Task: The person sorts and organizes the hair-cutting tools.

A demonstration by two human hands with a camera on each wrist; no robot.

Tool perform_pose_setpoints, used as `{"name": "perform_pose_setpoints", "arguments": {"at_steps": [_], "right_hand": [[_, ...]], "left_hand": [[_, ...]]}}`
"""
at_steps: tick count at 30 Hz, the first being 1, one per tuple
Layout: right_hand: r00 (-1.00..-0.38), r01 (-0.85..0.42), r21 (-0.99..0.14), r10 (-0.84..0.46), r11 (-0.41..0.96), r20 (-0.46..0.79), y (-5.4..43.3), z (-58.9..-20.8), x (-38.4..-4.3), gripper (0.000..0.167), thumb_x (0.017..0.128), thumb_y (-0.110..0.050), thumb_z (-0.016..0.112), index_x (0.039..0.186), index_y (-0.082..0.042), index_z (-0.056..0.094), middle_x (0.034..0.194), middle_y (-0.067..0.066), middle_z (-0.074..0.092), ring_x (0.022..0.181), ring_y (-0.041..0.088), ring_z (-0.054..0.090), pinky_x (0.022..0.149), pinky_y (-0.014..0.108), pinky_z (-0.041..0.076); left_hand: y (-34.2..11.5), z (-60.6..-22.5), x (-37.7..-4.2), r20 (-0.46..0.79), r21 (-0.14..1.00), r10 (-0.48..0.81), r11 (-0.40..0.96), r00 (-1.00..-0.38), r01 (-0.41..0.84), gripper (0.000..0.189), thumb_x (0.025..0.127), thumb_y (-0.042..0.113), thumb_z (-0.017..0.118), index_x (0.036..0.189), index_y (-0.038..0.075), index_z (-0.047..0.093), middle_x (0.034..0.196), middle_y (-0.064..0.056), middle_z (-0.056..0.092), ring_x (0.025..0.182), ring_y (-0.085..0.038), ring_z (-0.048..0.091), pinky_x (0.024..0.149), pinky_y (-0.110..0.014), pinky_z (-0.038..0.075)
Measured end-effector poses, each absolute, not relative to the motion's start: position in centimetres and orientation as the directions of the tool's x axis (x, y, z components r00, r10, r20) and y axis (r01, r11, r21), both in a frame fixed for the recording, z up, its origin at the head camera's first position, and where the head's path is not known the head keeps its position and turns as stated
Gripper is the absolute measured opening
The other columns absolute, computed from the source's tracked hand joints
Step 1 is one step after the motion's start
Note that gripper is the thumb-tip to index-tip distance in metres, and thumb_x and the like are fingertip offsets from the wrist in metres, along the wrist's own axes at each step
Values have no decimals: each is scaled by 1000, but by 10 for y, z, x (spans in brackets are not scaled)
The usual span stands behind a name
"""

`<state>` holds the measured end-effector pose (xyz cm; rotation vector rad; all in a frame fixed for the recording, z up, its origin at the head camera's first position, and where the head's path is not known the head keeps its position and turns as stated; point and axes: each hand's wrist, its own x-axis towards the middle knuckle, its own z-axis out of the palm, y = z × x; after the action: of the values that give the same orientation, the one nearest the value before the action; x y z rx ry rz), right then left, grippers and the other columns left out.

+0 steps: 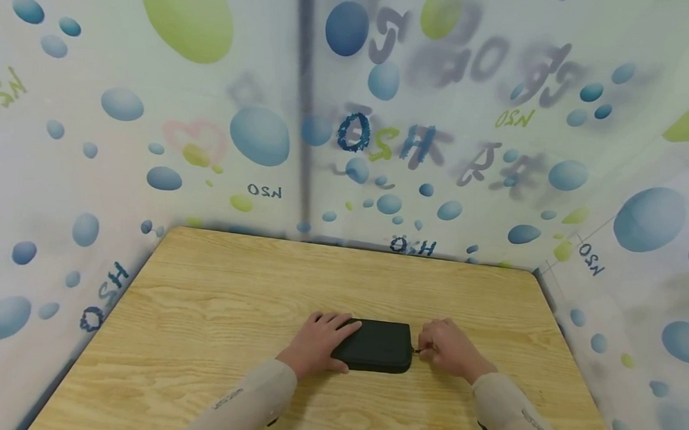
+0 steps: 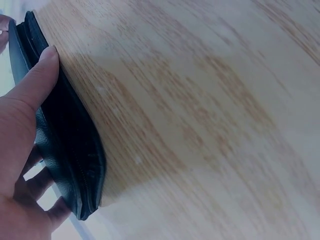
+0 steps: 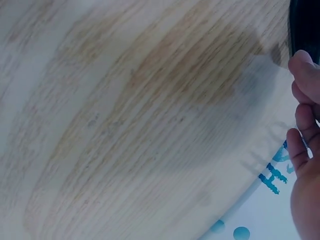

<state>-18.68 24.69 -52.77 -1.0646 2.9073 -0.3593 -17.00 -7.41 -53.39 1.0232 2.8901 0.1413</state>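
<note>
A black zip-around wallet [image 1: 379, 346] lies flat on the wooden table in the head view. My left hand [image 1: 319, 345] grips its left end, fingers spread over the top and far edge. The left wrist view shows the thumb [image 2: 37, 80] against the zipped side of the wallet [image 2: 75, 145]. At the right end, my right hand [image 1: 447, 346] pinches the small zipper pull [image 1: 416, 351] between thumb and curled fingers. In the right wrist view those fingers [image 3: 306, 75] sit right at the wallet's corner [image 3: 304, 30], and the pull itself is hidden.
The light wooden table [image 1: 228, 280] has rounded far corners. Pale curtains [image 1: 259, 58] printed with blue and green dots and lettering hang around its back and sides. A dark vertical pole [image 1: 305, 107] shows behind the back curtain.
</note>
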Motion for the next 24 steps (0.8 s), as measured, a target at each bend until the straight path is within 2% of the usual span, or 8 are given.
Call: {"name": "perform_pose_setpoints", "arguments": {"at_steps": [9,17,24], "right_hand": [[-746,-649,-232,-666,724,6,243,-525,-178,20,77,-13,79,67,-25,65,69,-19,52,68,0,45,73,32,41],[-731,-650,-292,-682,701,-9,238,-525,-173,23,73,-4,75,63,-21,63,65,-16,50,60,-2,41,60,19,41],[-754,-599,-325,-652,732,-79,231,-521,-166,18,76,-3,70,68,-19,68,69,-15,58,62,-3,46,58,20,45]], "left_hand": [[-74,-537,-170,-28,131,636,767,-771,628,88,79,65,67,152,29,33,153,-1,42,136,-23,44,108,-48,38],[-74,-537,-170,-36,129,631,772,-775,622,89,79,65,66,153,30,31,154,0,40,138,-22,43,109,-49,37],[-75,-538,-170,-15,119,637,767,-771,631,89,78,65,67,152,30,32,153,0,41,137,-22,44,108,-49,39]]}}
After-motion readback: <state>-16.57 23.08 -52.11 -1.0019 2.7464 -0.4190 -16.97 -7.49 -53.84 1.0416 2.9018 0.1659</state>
